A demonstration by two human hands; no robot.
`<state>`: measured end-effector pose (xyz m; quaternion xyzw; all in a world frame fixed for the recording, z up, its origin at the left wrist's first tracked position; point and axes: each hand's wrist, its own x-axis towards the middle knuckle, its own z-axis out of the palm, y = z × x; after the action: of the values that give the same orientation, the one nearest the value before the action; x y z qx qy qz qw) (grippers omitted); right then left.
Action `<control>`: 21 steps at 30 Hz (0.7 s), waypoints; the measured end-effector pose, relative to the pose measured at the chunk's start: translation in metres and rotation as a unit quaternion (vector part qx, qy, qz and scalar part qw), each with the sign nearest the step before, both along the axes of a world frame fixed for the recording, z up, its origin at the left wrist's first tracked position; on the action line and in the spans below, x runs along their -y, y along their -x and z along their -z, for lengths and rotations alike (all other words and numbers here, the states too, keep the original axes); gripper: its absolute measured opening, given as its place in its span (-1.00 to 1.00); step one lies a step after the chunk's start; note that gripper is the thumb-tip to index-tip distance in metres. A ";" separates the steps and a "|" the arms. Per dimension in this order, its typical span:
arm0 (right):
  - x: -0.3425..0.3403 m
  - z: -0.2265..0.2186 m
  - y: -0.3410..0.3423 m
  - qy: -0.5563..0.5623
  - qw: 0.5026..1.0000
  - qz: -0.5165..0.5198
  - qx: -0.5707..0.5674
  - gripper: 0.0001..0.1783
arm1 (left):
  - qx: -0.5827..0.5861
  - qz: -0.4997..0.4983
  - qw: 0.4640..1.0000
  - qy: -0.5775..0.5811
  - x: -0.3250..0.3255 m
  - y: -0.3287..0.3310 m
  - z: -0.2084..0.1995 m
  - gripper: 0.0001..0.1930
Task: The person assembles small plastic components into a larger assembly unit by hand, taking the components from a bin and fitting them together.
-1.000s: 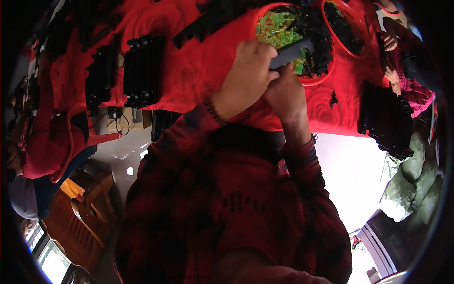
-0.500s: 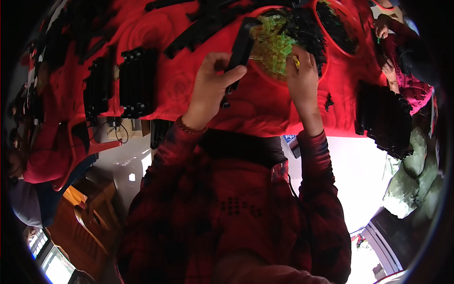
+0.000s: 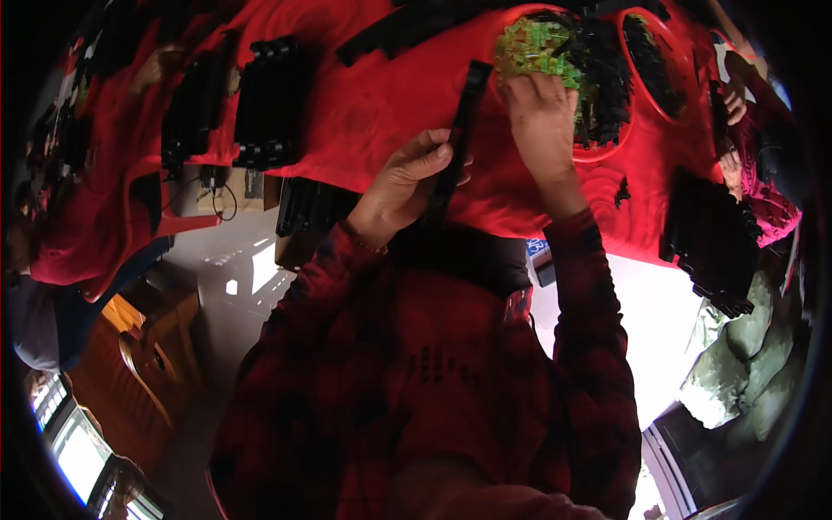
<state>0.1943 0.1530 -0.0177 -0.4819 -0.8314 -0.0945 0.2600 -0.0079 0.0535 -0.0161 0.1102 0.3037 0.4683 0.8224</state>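
My left hand [image 3: 412, 178] is closed round a long, narrow black plastic bar [image 3: 461, 130], its thumb along the near side. The bar slants up and away over the red-covered table. To its right, my right hand [image 3: 544, 117] reaches over the near left rim of a round red basin [image 3: 611, 152], with its fingers curled down. The fingertips touch or hover at small translucent yellow-green pieces [image 3: 530, 45]; whatever they pinch is hidden. Beside these pieces, in the same basin, lies a heap of small black parts [image 3: 607, 87].
A second red basin [image 3: 685, 91] with dark parts stands to the right. Stacks of black bars lie at left [image 3: 276, 100] and right [image 3: 715, 234]; more bars [image 3: 416, 26] lie at the back. A co-worker's hands [image 3: 732, 165] show at far right. Pale sacks [image 3: 737, 364] lean below.
The view has swung, shifting the basins rightward. My left hand has lowered slightly with the bar still held. My right hand has moved to the basin's near left edge, fingers pointing down.
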 end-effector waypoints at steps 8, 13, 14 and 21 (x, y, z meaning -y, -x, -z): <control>0.038 -0.055 0.011 0.271 0.772 0.011 -0.575 -0.86 | 0.044 0.042 0.998 -0.019 0.002 -0.002 0.011 -0.50; 0.061 -0.062 0.014 0.354 0.758 -0.018 -0.547 -0.78 | 0.050 0.051 0.996 -0.049 0.003 -0.007 0.020 -0.45; 0.064 -0.057 0.016 0.338 0.778 -0.022 -0.528 -0.79 | 0.050 0.057 0.995 -0.061 0.004 -0.008 0.020 -0.44; 0.081 -0.034 0.028 0.228 0.890 0.010 -0.394 -0.76 | 0.104 0.043 0.992 -0.051 0.006 -0.009 0.023 -0.44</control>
<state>0.1658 0.0724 0.0161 -0.5337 -0.6546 0.2931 0.4481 0.0015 0.0477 -0.0392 0.1156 0.1868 0.4563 0.8623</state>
